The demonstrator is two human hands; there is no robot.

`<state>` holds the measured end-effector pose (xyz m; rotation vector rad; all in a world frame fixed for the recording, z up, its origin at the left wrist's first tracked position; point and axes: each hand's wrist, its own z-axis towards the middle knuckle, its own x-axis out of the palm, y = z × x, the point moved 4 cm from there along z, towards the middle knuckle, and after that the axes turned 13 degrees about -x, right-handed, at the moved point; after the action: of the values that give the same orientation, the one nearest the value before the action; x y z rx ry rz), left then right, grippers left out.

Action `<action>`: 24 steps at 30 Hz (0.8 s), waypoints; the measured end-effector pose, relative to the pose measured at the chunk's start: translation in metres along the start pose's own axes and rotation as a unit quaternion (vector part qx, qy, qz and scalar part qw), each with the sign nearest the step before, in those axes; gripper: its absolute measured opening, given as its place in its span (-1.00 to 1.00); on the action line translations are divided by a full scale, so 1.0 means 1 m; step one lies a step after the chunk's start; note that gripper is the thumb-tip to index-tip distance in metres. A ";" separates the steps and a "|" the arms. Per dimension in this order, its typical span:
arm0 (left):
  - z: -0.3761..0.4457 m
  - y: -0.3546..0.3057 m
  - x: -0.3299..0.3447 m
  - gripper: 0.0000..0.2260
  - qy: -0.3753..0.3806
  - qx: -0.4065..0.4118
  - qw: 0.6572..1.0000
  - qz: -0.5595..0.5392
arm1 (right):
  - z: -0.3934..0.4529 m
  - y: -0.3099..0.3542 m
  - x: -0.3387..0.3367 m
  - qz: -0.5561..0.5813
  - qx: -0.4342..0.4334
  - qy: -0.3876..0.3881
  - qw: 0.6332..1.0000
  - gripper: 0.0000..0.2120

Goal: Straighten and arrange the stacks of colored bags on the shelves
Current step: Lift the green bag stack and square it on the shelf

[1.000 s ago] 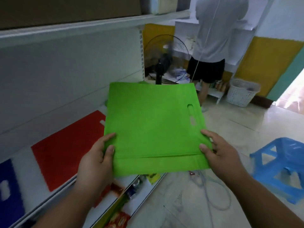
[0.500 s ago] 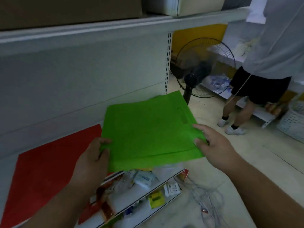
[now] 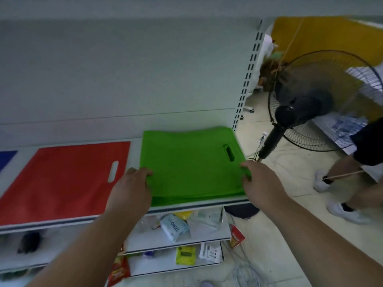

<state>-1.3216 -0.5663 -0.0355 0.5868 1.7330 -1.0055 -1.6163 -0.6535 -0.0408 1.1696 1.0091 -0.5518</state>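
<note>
On the white metal shelf (image 3: 186, 204), a flat stack of bright green fabric bags (image 3: 190, 166) lies just right of the red stack (image 3: 62, 179); left hand (image 3: 132, 189) and right hand (image 3: 259, 183) each pinch a near corner with curled fingers

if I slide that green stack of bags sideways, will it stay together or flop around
The green stack of flat fabric bags probably bends: its far edge looks wavy. The layers may slip apart, since the near edges show slightly offset. Likely light; both hands hold only its edges.
</note>
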 end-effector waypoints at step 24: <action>-0.054 0.145 -0.049 -0.69 -0.106 -0.018 0.994 0.007 | -0.004 0.200 0.064 -0.112 -0.177 0.036 0.977 -0.53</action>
<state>-1.2201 -0.4396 -0.0337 0.4505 1.5550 -0.9875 -1.4259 -0.5743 0.0012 0.7701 1.2526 -0.4838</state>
